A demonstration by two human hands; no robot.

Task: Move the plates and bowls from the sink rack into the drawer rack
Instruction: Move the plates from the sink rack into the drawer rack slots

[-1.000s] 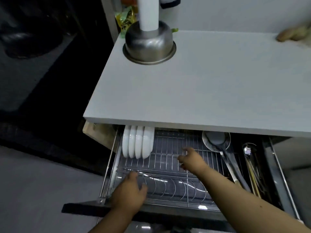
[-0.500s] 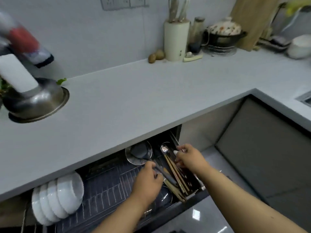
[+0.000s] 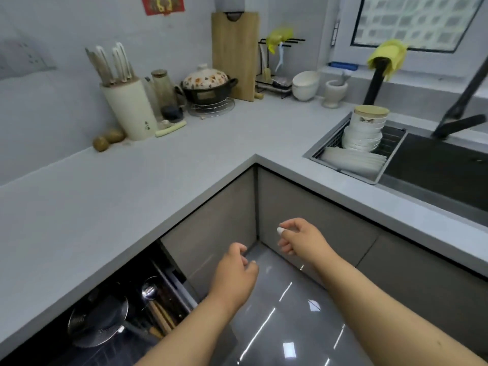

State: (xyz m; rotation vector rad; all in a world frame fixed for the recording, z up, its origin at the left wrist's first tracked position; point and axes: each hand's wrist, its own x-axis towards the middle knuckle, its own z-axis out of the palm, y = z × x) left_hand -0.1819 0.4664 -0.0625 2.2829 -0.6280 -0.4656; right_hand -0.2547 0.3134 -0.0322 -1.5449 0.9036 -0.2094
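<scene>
Both hands free, dishes waiting in the sink rack

The left hand point(image 3: 233, 277) and right hand point(image 3: 301, 240) hang loosely curled, holding nothing; well ahead and right of them, the bowls point(image 3: 363, 134) and plates point(image 3: 353, 161) look hard, slick, breakable, probably best gripped by the rims.

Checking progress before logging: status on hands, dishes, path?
Left hand and right hand empty, loosely curled, over floor. Stacked white bowls and white plates wait in sink rack. Drawer open. Path clear.
</scene>
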